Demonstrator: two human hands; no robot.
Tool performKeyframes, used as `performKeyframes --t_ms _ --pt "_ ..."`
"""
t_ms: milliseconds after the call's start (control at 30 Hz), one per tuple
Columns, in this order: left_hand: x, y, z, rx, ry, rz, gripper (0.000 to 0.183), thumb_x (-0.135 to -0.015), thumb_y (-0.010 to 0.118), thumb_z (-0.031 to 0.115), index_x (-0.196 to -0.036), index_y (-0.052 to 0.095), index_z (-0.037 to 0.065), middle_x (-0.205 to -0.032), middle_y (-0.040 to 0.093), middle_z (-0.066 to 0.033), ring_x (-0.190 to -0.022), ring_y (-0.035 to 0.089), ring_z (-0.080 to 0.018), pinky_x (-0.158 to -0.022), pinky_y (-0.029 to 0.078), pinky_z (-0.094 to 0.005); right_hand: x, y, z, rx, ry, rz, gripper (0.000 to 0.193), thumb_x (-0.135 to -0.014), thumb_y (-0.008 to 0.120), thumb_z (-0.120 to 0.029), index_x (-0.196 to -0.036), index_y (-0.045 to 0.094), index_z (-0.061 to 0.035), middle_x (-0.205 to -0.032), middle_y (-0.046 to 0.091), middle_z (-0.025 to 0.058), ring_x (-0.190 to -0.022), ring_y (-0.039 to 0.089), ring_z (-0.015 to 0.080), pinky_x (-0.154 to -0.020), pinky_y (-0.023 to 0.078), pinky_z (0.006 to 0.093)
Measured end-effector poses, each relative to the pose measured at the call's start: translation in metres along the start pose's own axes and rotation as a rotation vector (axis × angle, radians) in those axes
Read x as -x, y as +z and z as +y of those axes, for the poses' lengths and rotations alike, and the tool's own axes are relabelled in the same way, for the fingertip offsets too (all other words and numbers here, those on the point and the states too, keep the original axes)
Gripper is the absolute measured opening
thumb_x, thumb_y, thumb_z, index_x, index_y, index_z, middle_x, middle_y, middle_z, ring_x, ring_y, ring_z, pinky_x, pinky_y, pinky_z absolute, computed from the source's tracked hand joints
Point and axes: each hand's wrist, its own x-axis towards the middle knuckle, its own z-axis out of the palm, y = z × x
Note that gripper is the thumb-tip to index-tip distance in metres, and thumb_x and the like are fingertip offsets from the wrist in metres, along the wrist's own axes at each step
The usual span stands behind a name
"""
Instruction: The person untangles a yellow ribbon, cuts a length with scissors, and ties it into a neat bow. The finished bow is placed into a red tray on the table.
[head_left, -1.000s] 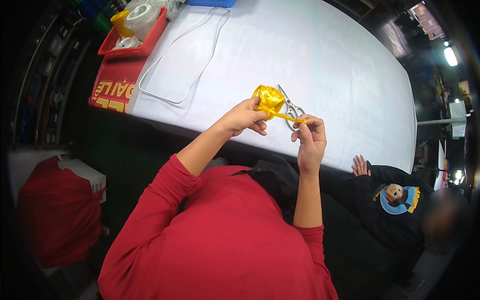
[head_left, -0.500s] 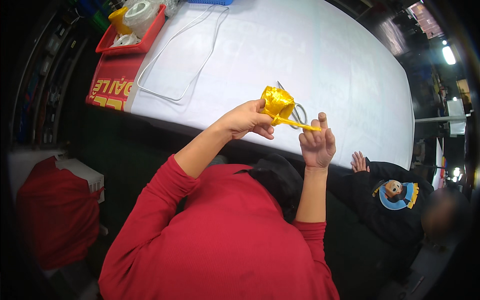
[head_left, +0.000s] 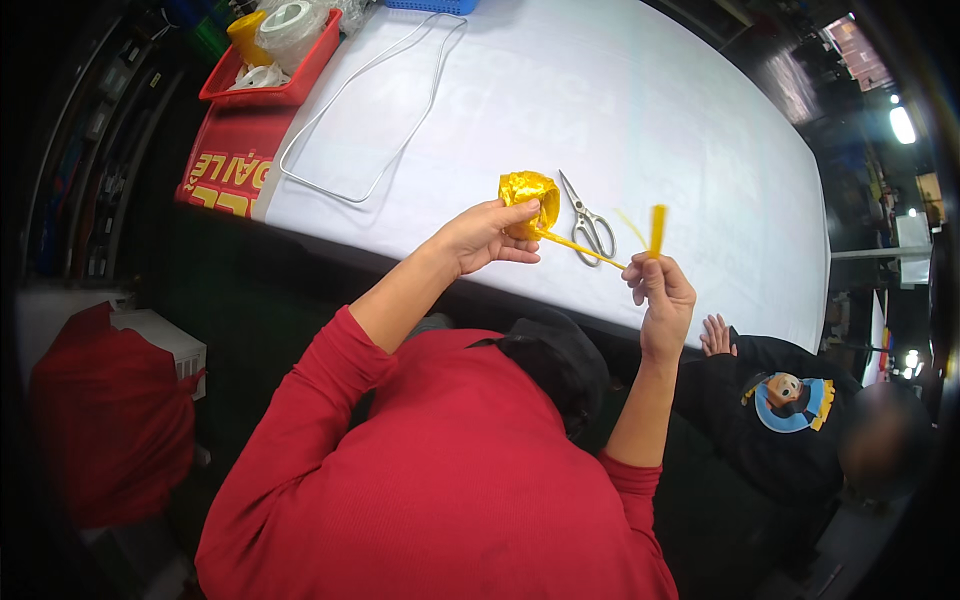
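Two hands share one length of yellow ribbon (head_left: 578, 246), and the line between them is what matters here. The left hand (head_left: 483, 237) holds a crumpled yellow foil ball (head_left: 530, 192) in the air over the near edge of the white tabletop (head_left: 620, 110), its fingers curled round the ball's lower side and pressing it against the thumb. From under that ball the ribbon runs taut, down and to the right, to the right hand (head_left: 660, 295), whose fingers are pressed together in a pinch on the strand. Above the pinch the free end of the ribbon sticks straight up (a short upright tab, a little blurred). So the ribbon's long axis lies almost level across the person's front, slightly lower on the right, with the ball at its left end and the loose end at its right.

A pair of scissors (head_left: 588, 218) lies flat on the tabletop just behind the stretched ribbon, between the two hands and somewhat nearer the right one, handles toward the person. Farther back lie a white wire loop (head_left: 352, 120) and a red tray (head_left: 262, 78) of tape rolls. Another person's small hand (head_left: 714, 335) shows at the tabletop's edge, right.
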Motion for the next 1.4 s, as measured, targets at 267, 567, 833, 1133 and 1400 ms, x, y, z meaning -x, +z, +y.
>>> performKeyframes --t_ms 267,567,833,1133,1400 --pt "-0.005 -0.003 0.001 0.036 0.028 0.022 0.034 -0.086 0.056 0.032 -0.101 0.052 0.002 -0.086 0.054 -0.007 -0.065 0.057 -0.0127 -0.064 0.056 -0.03 -0.003 -0.002 -0.01 -0.236 -0.107 0.092 0.025 -0.09 0.053 -0.021 -0.085 0.059 0.0026 -0.068 0.055 0.0043 -0.064 0.049 0.0095 -0.061 0.037 0.0212" --pt "0.014 0.006 0.012 0.017 -0.054 -0.135 0.034 -0.085 0.058 0.033 -0.098 0.053 0.003 -0.085 0.055 -0.0055 -0.059 0.051 -0.0082 -0.054 0.052 -0.0223 -0.024 -0.045 0.043 -0.584 0.164 0.22 0.022 -0.091 0.051 -0.022 -0.092 0.053 0.0002 -0.064 0.044 -0.0006 -0.06 0.039 0.0075 -0.057 0.033 0.0216" --pt "0.017 0.005 0.016 -0.001 -0.066 -0.147 0.03 -0.086 0.057 0.018 -0.108 0.049 0.0 -0.092 0.056 -0.0079 -0.067 0.055 -0.0128 -0.058 0.054 -0.0255 -0.043 -0.027 0.035 -0.646 0.303 0.374 0.026 -0.09 0.052 -0.027 -0.099 0.051 -0.0021 -0.066 0.045 -0.0018 -0.065 0.044 0.007 -0.061 0.036 0.023" --pt "0.019 -0.002 0.018 -0.12 -0.033 -0.113 0.038 -0.089 0.05 0.021 -0.12 0.041 0.0 -0.104 0.056 -0.0127 -0.077 0.064 -0.0212 -0.056 0.054 -0.0263 -0.022 0.019 -0.014 0.085 0.317 -0.19 0.015 -0.085 0.055 -0.012 -0.093 0.059 0.0009 -0.057 0.05 -0.0012 -0.044 0.036 0.0019 -0.041 0.026 0.0156" --pt "0.019 -0.002 0.021 -0.121 0.061 -0.176 0.045 -0.088 0.052 0.022 -0.125 0.034 0.002 -0.103 0.056 -0.0143 -0.07 0.065 -0.0208 -0.054 0.054 -0.0243 -0.031 0.024 -0.014 0.381 0.273 -0.196 0.013 -0.075 0.062 -0.011 -0.075 0.063 0.0028 -0.051 0.043 -0.0047 -0.048 0.035 0.0029 -0.044 0.026 0.0221"
